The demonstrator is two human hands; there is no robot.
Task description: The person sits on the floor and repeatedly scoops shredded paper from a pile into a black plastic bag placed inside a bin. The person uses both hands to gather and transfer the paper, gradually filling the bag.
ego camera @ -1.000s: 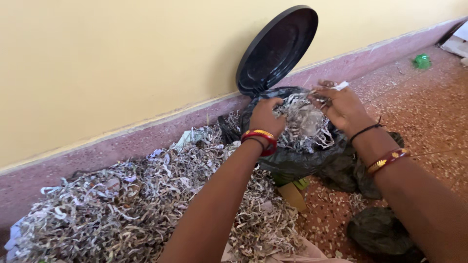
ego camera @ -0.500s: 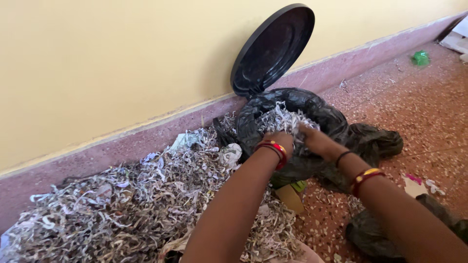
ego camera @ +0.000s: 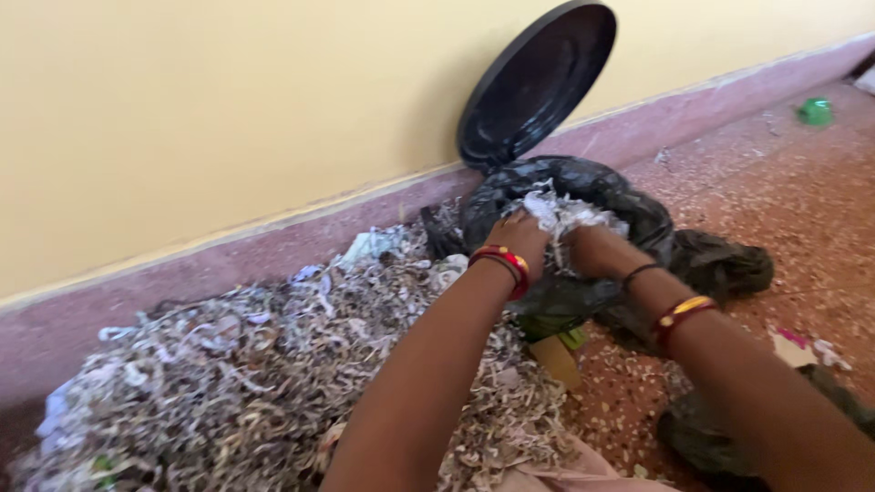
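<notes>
A black plastic bag (ego camera: 583,187) lies on the floor by the wall, its mouth stuffed with shredded paper (ego camera: 570,217). My left hand (ego camera: 521,235), with red and gold bangles at the wrist, presses into the shreds at the bag's mouth. My right hand (ego camera: 592,251), with a black band and a gold and red bangle, pushes into the same wad beside it. Fingers of both hands are buried in the paper, so their grip is hidden. A big heap of shredded paper (ego camera: 228,383) spreads to the left.
A round black bin lid (ego camera: 536,84) leans on the yellow wall behind the bag. More black bag material (ego camera: 725,260) lies to the right and at the lower right. A green scrap (ego camera: 814,111) sits far right on the speckled red floor.
Both hands have come down from above the bag and pushed into the wad of shreds at its mouth. The view has shifted right and lower.
</notes>
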